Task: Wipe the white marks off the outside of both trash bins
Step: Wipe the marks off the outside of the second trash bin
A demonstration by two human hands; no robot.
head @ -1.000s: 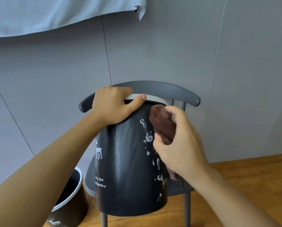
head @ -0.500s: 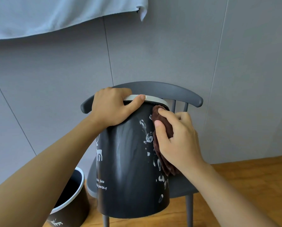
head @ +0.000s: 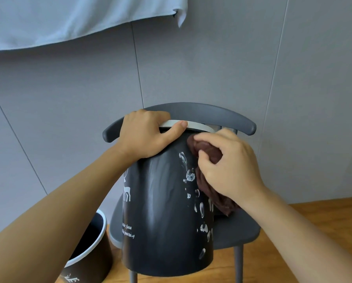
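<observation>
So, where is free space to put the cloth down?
The chair seat shows a bare strip right of the bin on the chair, under the right hand and the brown cloth. The wooden floor right of the chair is bare too. On the left it is crowded: the second bin stands close beside the chair.

Two dark trash bins are counted: one bin (head: 160, 211) on the chair, one second bin (head: 89, 252) on the floor at lower left. Two hands are seen, a left hand (head: 148, 135) and a right hand (head: 228, 162). One brown cloth (head: 206, 150) is counted. One grey chair (head: 238, 231) is present. One pale sheet (head: 68, 17) is hung at the top. The white marks (head: 191, 176) on the first bin are many; an exact count cannot be given.
</observation>
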